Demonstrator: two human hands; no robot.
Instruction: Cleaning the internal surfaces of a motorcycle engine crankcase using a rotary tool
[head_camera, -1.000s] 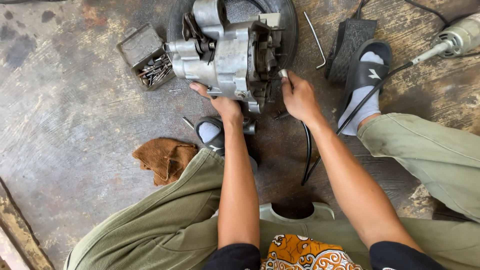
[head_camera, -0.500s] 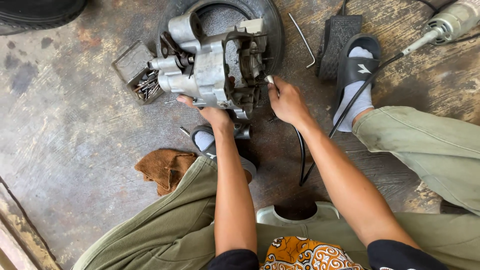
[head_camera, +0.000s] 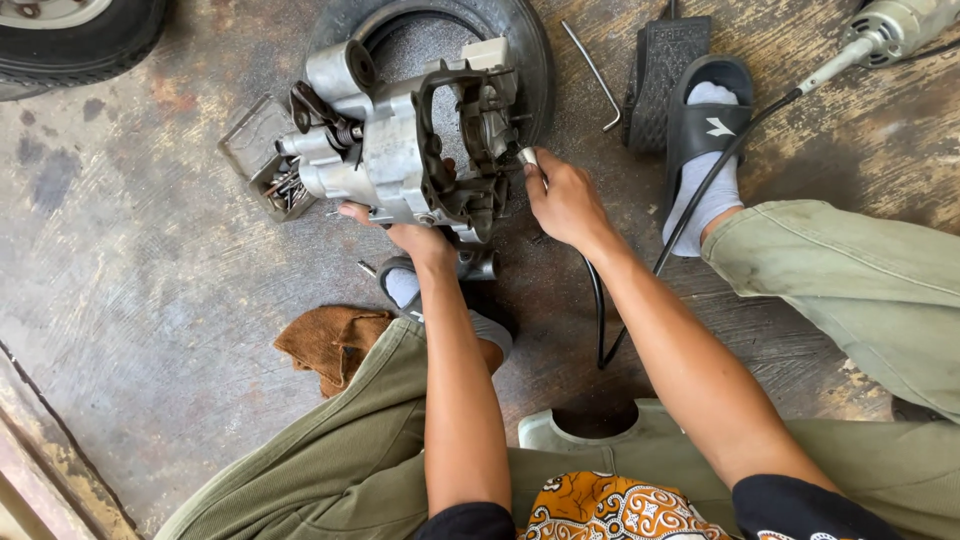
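Note:
A grey metal engine case (head_camera: 400, 150) lies tilted on a small black tyre (head_camera: 520, 40) on the concrete floor. My left hand (head_camera: 405, 232) grips the case's near lower edge from below. My right hand (head_camera: 562, 195) is closed on a thin metal tool (head_camera: 527, 156) whose tip meets the case's right side. A black hose (head_camera: 690, 200) runs from under my right hand toward a grey power tool (head_camera: 890, 25) at the top right.
An open metal box of bolts (head_camera: 272, 170) sits left of the case. A brown rag (head_camera: 330, 340) lies by my left knee. A bent metal rod (head_camera: 595, 70), a black pedal-like block (head_camera: 665, 65), and my slippered foot (head_camera: 705, 130) are right of the tyre. Another tyre (head_camera: 70, 40) is top left.
The view has shifted, so the case sits lower and further left in frame. The case has tipped more upright in my left hand. My right hand stays at its right side with the tool.

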